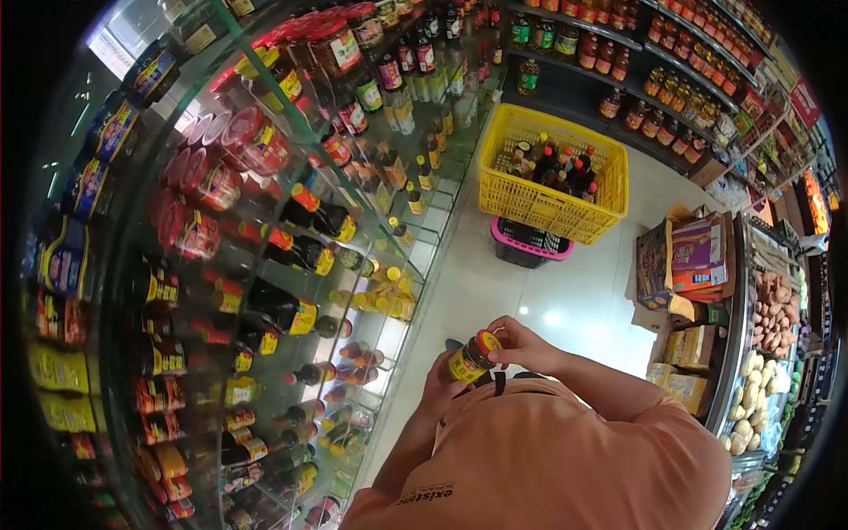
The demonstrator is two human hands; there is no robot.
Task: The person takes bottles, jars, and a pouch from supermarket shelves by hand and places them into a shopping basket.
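Note:
A small glass jar [466, 362] with dark contents, a yellow label and a red-rimmed lid is held in front of my body, tilted with its lid toward the right. My left hand [438, 385] is closed around the jar's lower part. At the lid end, my right hand [525, 345] has its fingers closed on the red lid. Whether the lid is being turned cannot be seen from this single frame. Parts of my left fingers are hidden behind the jar.
Glass shelves [415, 265] of bottles and jars line my left. Ahead, a yellow crate [548, 208] of bottles sits on a black basket with a pink rim [565, 256]. Cardboard boxes [693, 349] and a produce stand with potatoes [749, 397] are on the right.

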